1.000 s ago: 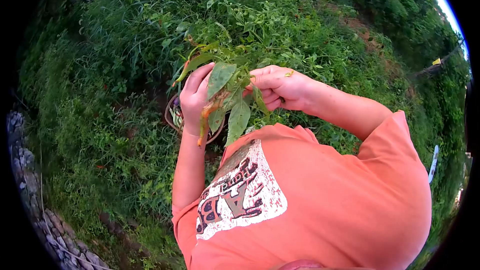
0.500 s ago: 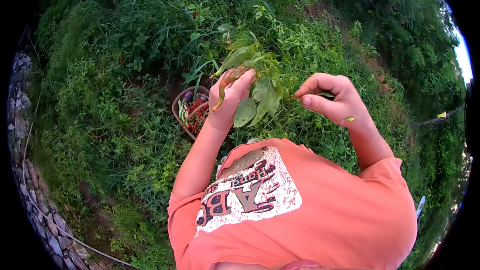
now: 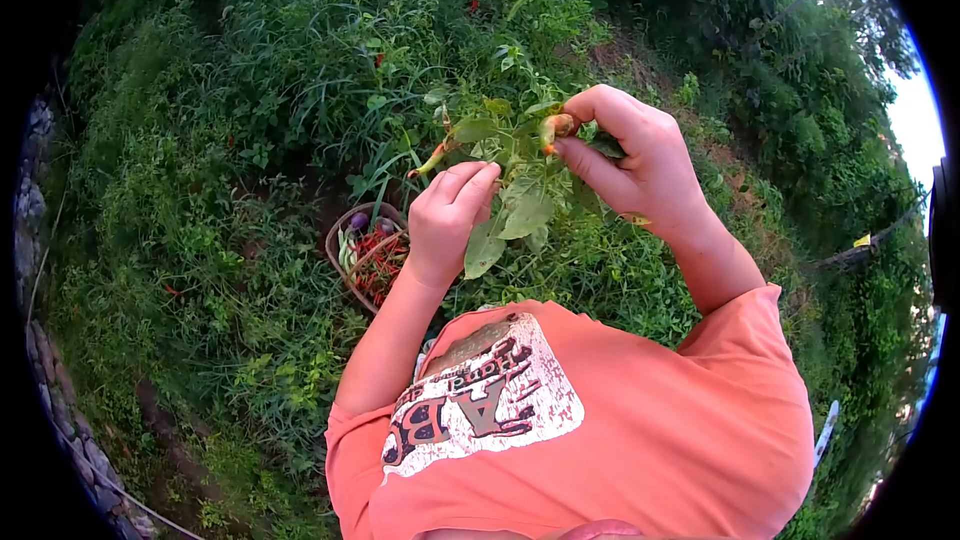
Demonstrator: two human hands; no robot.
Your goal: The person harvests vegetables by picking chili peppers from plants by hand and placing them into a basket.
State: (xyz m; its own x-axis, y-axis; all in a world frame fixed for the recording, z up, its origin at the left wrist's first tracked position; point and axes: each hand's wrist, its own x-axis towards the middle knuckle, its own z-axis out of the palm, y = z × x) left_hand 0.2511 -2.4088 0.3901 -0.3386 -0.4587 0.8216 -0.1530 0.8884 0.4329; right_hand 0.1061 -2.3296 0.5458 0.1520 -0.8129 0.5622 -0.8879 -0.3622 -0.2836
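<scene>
A leafy pepper plant [image 3: 528,205] with broad, drooping leaves stands up in front of my chest. My left hand [image 3: 450,225] is closed, thumb and fingers pinched at the plant's left side; the exact part between them is hidden. Just above those fingers hangs a green pepper with an orange-red tip [image 3: 430,160]. My right hand [image 3: 632,155] pinches a curled yellow-green and orange-brown pepper [image 3: 553,130] between thumb and forefinger, at the upper right of the plant. I cannot tell whether this pepper is still attached.
On the ground left of my left hand sits a wicker basket [image 3: 334,240] holding red chillies, purple eggplants and pale green pods. Dense weeds [image 3: 230,270] surround me, with scattered red peppers. A stone wall [image 3: 55,380] runs along the left edge.
My right hand has moved left and up to the plant and now grips a curled pepper. The curled orange pepper no longer lies across my left hand, which has shifted slightly down.
</scene>
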